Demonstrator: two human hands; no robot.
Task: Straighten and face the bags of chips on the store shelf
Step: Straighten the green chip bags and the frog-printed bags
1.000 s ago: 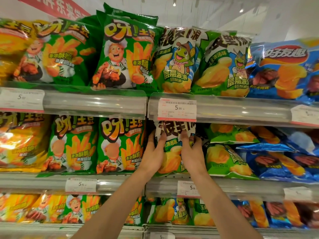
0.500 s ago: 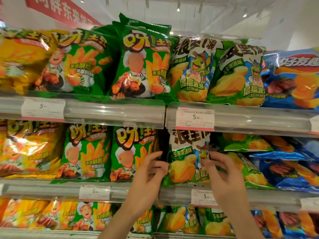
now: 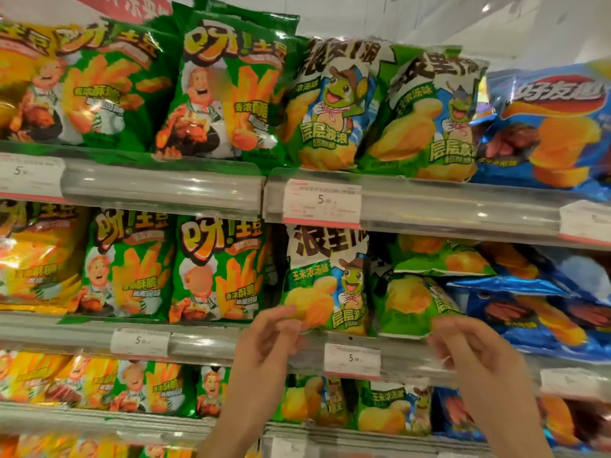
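Note:
On the middle shelf a green and white frog chip bag [image 3: 325,279] stands upright and faces front. My left hand [image 3: 269,342] hovers just below its lower left corner, fingers loosely curled, holding nothing. My right hand [image 3: 472,352] is lower right of it, in front of the shelf rail [image 3: 406,361], also loosely curled and empty. Right of the upright bag, a green bag [image 3: 410,302] leans tilted, with another green bag [image 3: 439,256] lying flat above it.
Blue chip bags [image 3: 535,312] lie flat and askew at the right of the middle shelf. Green fries bags [image 3: 215,269] stand upright at the left. The top shelf [image 3: 158,186] and the lower shelf hold more bags. Price tags [image 3: 352,360] sit on the rails.
Both hands have let go of the frog bag and drawn back and down from it; the right hand has shifted to the right. The bag stays upright. The camera has moved closer.

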